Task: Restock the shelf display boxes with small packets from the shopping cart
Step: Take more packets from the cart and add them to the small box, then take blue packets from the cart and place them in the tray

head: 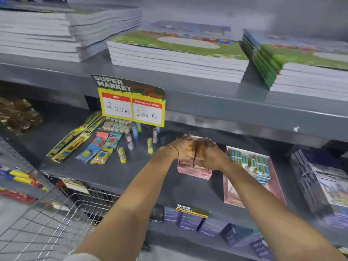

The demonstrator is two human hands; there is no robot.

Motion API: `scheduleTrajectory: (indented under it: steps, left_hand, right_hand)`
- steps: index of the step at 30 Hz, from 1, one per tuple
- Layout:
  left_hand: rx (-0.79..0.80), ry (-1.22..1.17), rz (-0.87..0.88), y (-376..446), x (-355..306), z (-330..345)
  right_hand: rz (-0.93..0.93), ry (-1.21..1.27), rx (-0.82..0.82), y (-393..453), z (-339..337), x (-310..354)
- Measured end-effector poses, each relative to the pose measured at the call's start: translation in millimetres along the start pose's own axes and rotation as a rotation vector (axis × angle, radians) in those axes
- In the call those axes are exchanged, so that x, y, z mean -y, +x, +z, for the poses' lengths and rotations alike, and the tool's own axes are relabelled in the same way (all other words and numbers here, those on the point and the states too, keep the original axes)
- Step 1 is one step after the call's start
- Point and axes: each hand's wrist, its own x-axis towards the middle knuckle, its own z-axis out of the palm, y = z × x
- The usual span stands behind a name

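A small pink display box (194, 171) stands on the middle grey shelf. Both hands are over it, side by side. My left hand (183, 146) and my right hand (210, 152) are pressed down on small packets (192, 153) in the box; the blurred packets are mostly hidden by the fingers. To the right lies a larger pink display box (250, 174) partly filled with blue and yellow small packets (254, 162). The wire shopping cart (49, 221) is at the lower left, below my left forearm.
Loose packets and small tubes (105, 144) lie on the shelf to the left, under a yellow price sign (131, 106). Stacks of notebooks (178, 53) fill the shelf above. Purple boxes (197, 221) line the shelf below, and booklets (323, 181) sit at far right.
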Motion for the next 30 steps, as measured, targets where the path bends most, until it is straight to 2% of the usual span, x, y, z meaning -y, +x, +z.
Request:
scheduleTrajectory:
  steps: [3,5,9,12,18,22,25,30]
  left_hand:
    - [-0.081,-0.078,-0.024,-13,8,9]
    - [-0.21,-0.139,-0.059,-33,17,12]
    - [-0.454,-0.183,-0.259,-110,59,31]
    - [-0.496,-0.173,-0.456,-181,99,62]
    - [-0.41,-0.245,-0.791,-321,179,147]
    - [-0.372,-0.382,-1.014,-385,217,214]
    - [-0.285,-0.455,-1.126,-412,237,264]
    - [-0.155,-0.503,-1.222,-420,269,348]
  right_hand:
    - [0.029,0.06,-0.003,-6,-1,7]
    - [0.008,0.089,-0.059,-11,-3,21]
    - [-0.223,0.098,-0.161,-16,5,92]
    - [-0.398,0.091,-0.129,-20,29,159]
    - [-0.82,-0.13,0.094,-19,122,283]
    - [-1.025,-0.365,0.329,-7,193,339]
    - [-1.041,-0.439,0.459,2,248,366]
    - [-0.906,-0.409,0.622,14,349,389]
